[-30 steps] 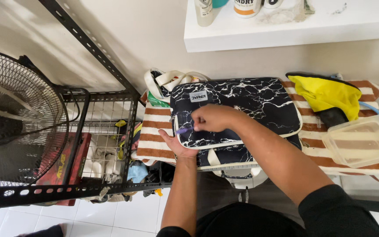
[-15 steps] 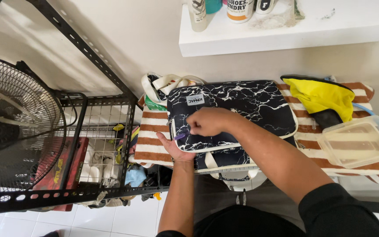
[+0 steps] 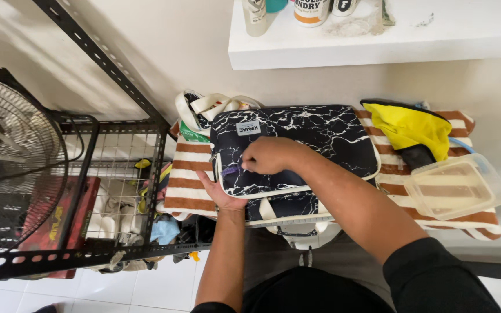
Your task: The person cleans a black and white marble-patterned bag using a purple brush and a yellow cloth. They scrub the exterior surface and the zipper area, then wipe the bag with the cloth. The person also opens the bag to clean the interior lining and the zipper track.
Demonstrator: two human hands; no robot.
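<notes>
- Little had moved: right hand point(image 3: 269, 155) stayed pinched, perhaps on the zip pull, atop the soft marbled padded case point(image 3: 314, 136).
- Left hand point(image 3: 218, 191) lay open, bracing its corner edge.

Light even and bright, daylight-like, seemingly from upper left; pale wall point(image 3: 163, 52) and white shelf point(image 3: 378, 40) nearly blown out. Soft shadow under the shelf and beneath the black metal rack point(image 3: 117, 174). Dull sheen on the clear plastic container point(image 3: 456, 188). Wide-angle bend at the edges: rack bars and fan point(image 3: 13, 174) curve. Focus sharp mid-frame, slightly soft at the corners.
</notes>
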